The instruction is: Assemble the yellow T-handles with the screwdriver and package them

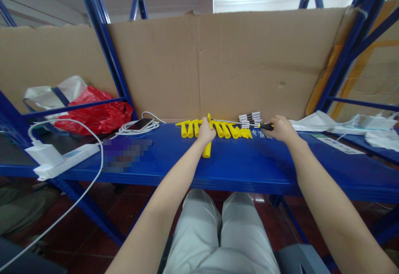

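Note:
My left hand (206, 132) is closed around a yellow plastic piece with a tube-like handle (206, 150), held upright over the blue shelf. In my right hand (279, 128) is a screwdriver (265, 127) with a black and yellow handle. Its long shaft lies level and points left, the tip meeting the upper part of the yellow piece. Behind and beside my left hand, several similar yellow pieces (190, 129) stand in a row. Small flat yellow parts (245, 133) and scattered tiny metal-looking bits (257, 133) lie near the screwdriver. A stack of white and dark sticks (249, 118) sits behind it.
The blue shelf (174, 157) has a cardboard back wall (249, 58) and blue uprights (106, 45). On the left are a phone (141, 124), a coiled white cable (131, 129), a power strip (75, 155) and a red bag (96, 114). White sheeting (314, 121) lies at right.

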The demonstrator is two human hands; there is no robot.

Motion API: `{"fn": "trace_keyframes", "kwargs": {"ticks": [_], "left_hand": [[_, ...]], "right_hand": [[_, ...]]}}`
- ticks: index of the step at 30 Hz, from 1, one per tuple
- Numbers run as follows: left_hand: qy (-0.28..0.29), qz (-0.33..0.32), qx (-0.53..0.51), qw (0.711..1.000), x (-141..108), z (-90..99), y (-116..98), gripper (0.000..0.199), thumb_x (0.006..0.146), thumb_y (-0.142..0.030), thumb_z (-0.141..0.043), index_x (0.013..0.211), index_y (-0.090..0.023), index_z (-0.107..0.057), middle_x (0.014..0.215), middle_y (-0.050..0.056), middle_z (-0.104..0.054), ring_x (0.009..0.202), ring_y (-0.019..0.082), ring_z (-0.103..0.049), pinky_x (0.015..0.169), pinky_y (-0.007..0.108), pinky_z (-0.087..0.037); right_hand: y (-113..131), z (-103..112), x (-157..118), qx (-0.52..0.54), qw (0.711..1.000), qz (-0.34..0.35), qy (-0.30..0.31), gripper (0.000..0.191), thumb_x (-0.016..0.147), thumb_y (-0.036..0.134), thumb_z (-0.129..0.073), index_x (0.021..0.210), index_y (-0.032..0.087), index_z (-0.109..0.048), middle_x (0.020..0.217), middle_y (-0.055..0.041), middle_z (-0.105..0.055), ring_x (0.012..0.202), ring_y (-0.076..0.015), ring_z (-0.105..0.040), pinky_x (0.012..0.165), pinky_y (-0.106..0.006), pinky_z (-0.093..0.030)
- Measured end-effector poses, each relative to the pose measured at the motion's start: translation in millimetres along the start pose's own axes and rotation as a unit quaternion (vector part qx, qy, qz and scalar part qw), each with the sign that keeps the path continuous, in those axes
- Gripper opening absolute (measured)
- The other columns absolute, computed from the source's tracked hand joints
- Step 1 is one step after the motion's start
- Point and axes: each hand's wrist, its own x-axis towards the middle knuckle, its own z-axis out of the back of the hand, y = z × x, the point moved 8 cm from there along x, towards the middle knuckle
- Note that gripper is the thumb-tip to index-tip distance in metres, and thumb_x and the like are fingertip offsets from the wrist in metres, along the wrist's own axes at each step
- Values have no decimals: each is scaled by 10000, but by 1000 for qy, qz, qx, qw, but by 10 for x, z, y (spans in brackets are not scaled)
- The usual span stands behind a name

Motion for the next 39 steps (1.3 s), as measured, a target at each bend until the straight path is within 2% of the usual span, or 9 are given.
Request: {"fn": "trace_keyframes", "kwargs": {"ticks": [5, 7, 14, 23, 26, 29, 33, 39], "left_hand": [[4, -5, -4, 1000, -3, -5, -15, 466, 725, 3, -571, 1130, -196, -457, 1050, 113, -676, 1087, 246, -643, 941, 356, -478], [6, -5, 1, 1000, -1, -8, -13, 456, 735, -5, -568, 1132, -198, -452, 1058, 111, -674, 1081, 242, -645, 935, 353, -482], [4, -3, -3, 1000, 5, -4, 8, 462, 735, -2, -566, 1143, -181, -446, 1059, 131, -679, 1068, 251, -650, 928, 357, -487], [6, 3, 10, 1000, 4, -13, 13, 455, 748, -16, -566, 1151, -188, -442, 1066, 118, -679, 1073, 236, -648, 930, 349, -485], [5, 0, 13, 1000, 4, -10, 6, 457, 751, -22, -568, 1155, -191, -439, 1055, 112, -680, 1061, 236, -651, 923, 346, -485], [6, -1, 13, 1000, -2, -10, -1, 448, 757, -23, -563, 1155, -187, -439, 1053, 117, -679, 1054, 236, -654, 914, 340, -487], [3, -2, 9, 1000, -6, -1, -10, 439, 757, -19, -564, 1144, -184, -442, 1052, 118, -680, 1054, 237, -656, 912, 339, -489], [-4, 0, 2, 1000, -2, 10, -8, 442, 750, -16, -574, 1133, -194, -442, 1062, 115, -684, 1066, 236, -656, 922, 341, -488]], "right_hand": [[-73, 13, -37, -30, 996, -80, 22, 271, 737, 416, -642, 928, 224, -631, 806, -105, -696, 756, -287, -635, 605, -332, -406], [-93, -17, -45, -28, 995, -91, 37, 301, 722, 427, -654, 950, 235, -615, 788, -91, -701, 724, -285, -640, 577, -321, -393], [-4, -52, -32, -6, 997, -48, 59, 312, 732, 341, -591, 1014, 217, -635, 915, -102, -725, 819, -284, -665, 628, -330, -425], [22, -19, -22, -25, 998, -49, 45, 155, 676, 323, -631, 798, 229, -617, 822, -86, -703, 794, -275, -645, 593, -309, -385], [-27, -14, -30, -24, 996, -78, 37, 229, 692, 373, -641, 862, 225, -600, 799, -94, -696, 761, -281, -643, 582, -308, -370], [-77, -63, -40, -20, 994, -96, 56, 300, 694, 403, -650, 927, 224, -590, 807, -99, -703, 742, -286, -647, 571, -308, -370], [-67, -154, -29, 5, 995, -59, 77, 306, 694, 350, -634, 973, 227, -606, 868, -91, -720, 776, -278, -660, 608, -313, -415], [-79, -155, 3, 18, 999, -21, 40, 292, 710, 317, -598, 968, 205, -674, 914, -101, -716, 843, -279, -648, 675, -339, -453]]}}
